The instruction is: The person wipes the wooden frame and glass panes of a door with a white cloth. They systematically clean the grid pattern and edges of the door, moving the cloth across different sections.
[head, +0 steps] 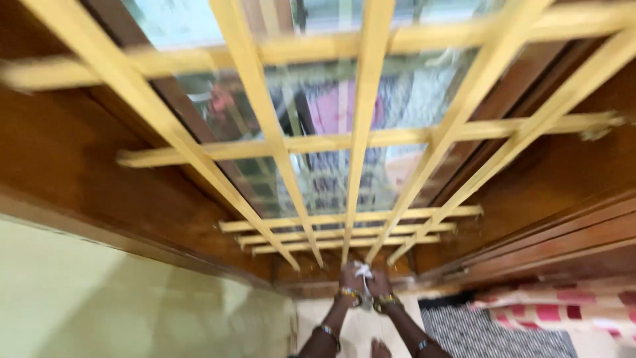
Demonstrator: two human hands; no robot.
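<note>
Pale green wall (99, 298) at left edge. Brown wooden window frame (73, 166) above it. Yellow wooden grille (361, 142) fills window, bars fanning from bottom sill; patterned glass (411, 93) behind. Left hand (350, 280) at bottom edge of grille, fingers curled onto white cloth (364, 270), bangles on wrist. Right hand (379, 284) just beside, also closed on cloth, pressing it to lowest bars, looks like wiping grip. Black-and-white mat (490, 335), pink-red checked fabric (563, 308) at right.
</note>
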